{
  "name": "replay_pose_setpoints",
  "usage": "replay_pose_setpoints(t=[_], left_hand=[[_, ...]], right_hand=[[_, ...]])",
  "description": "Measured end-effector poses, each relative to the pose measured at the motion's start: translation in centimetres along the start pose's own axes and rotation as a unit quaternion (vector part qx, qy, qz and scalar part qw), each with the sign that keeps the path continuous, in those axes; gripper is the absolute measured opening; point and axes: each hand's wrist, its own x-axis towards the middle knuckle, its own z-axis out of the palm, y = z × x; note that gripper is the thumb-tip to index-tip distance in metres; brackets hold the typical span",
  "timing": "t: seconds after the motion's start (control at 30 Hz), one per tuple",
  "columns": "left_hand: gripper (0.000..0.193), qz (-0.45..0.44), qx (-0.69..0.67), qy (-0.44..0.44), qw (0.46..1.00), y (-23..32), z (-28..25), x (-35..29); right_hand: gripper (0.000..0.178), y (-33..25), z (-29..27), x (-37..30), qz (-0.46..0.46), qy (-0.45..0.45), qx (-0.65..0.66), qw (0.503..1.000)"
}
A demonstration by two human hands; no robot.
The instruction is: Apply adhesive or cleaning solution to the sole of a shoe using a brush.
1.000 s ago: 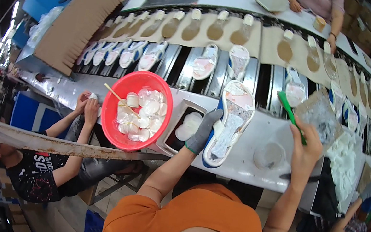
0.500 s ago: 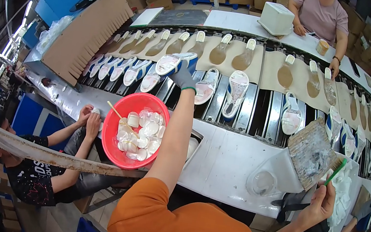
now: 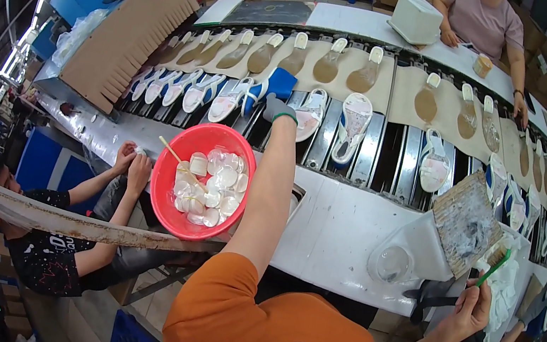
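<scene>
My left hand [image 3: 279, 108], in a grey glove with a green cuff, grips a blue-and-white sandal [image 3: 274, 86] over the conveyor slats. The sandal stands tilted on its side among other unsoled sandals, close to a white-bottomed sandal [image 3: 309, 115]. Whether it rests on the slats I cannot tell. My bare right hand [image 3: 471, 308] is closed around a green-handled brush [image 3: 494, 268] at the right, its bristles near a whitish-smeared board [image 3: 467, 220]. Beneath that board, a clear plastic cup [image 3: 391, 263] sits on the white table [image 3: 335, 234].
A red basin [image 3: 160, 185] holds several round whitish pieces and a stick. Behind the sandals runs a beige belt [image 3: 402, 84] with brown soles. A co-worker [image 3: 72, 243] sits at the left, another person [image 3: 486, 26] stands across the line, and a gloved co-worker's hand [image 3: 538, 306] is at right.
My left hand has turned the sandal from sole-up to its side and brought it lower among the row. My right hand still holds the brush. The view has shifted slightly.
</scene>
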Motion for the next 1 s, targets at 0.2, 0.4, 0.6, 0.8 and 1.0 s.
replay_pose_setpoints(t=[0.2, 0.4, 0.6, 0.8, 1.0], left_hand=[[0.057, -0.007, -0.011, 0.012, 1.000, 1.1, 1.8, 1.0], [0.062, -0.024, -0.015, 0.017, 0.999, 1.4, 4.6, 7.3], [0.053, -0.050, 0.000, 0.032, 0.998, -1.3, 3.8, 2.4], [0.060, 0.254, -0.032, 0.019, 0.966, -0.3, 1.9, 2.5], [0.040, -0.050, -0.053, -0.152, 0.986, -10.0, 0.7, 4.6]], right_hand=[[0.026, -0.3, -0.5, 0.2, 0.009, 0.046, -0.036, 0.998], [0.024, -1.0, 0.5, 1.3, 0.001, 0.041, -0.063, 0.997], [0.030, -0.5, 0.8, 2.1, -0.005, 0.040, -0.109, 0.993], [0.024, -2.2, 1.2, 1.3, -0.012, 0.028, -0.081, 0.996], [0.021, -4.2, 0.2, -1.6, 0.065, -0.171, -0.195, 0.964]])
